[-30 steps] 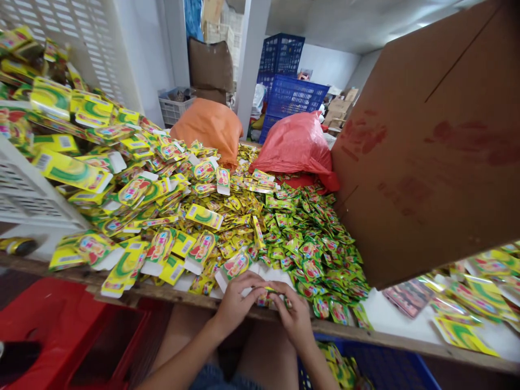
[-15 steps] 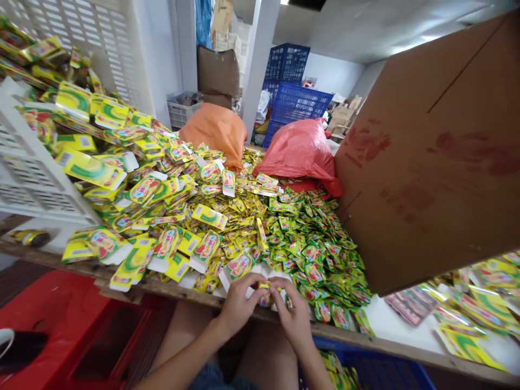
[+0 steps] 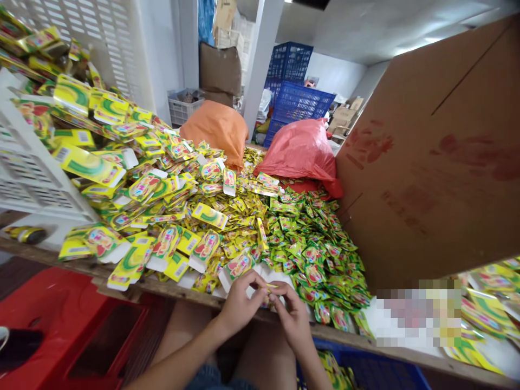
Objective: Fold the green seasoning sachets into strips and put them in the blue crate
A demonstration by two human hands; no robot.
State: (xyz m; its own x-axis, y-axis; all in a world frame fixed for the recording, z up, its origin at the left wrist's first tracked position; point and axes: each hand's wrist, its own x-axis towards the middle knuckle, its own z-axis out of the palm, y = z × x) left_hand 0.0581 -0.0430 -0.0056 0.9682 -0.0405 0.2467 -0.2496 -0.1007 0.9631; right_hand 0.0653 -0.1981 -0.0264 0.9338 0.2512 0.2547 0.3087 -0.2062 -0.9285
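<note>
At the near edge of the table, my left hand (image 3: pixel 242 299) and my right hand (image 3: pixel 292 311) meet with their fingertips pinched. Between them is a small yellow packet (image 3: pixel 268 287), mostly hidden by the fingers. Just beyond my left hand lies a flat yellow-and-white carton (image 3: pixel 239 265) with a colourful print. A heap of green sachets (image 3: pixel 312 252) spreads to the right of my hands. Yellow sachets (image 3: pixel 239 216) are piled behind and to the left. Many yellow-green cartons (image 3: pixel 162 192) cover the table's left side.
A white crate (image 3: pixel 40 173) on the left spills cartons. A large cardboard box (image 3: pixel 430 162) leans on the right. Orange (image 3: pixel 217 127) and red bags (image 3: pixel 298 149) sit behind the heaps. A red stool (image 3: pixel 52 319) and a blue crate (image 3: pixel 377 368) stand below the table edge.
My fingers have shifted slightly on the small yellow packet, and less of it shows. The heaps and bags stay as they were.
</note>
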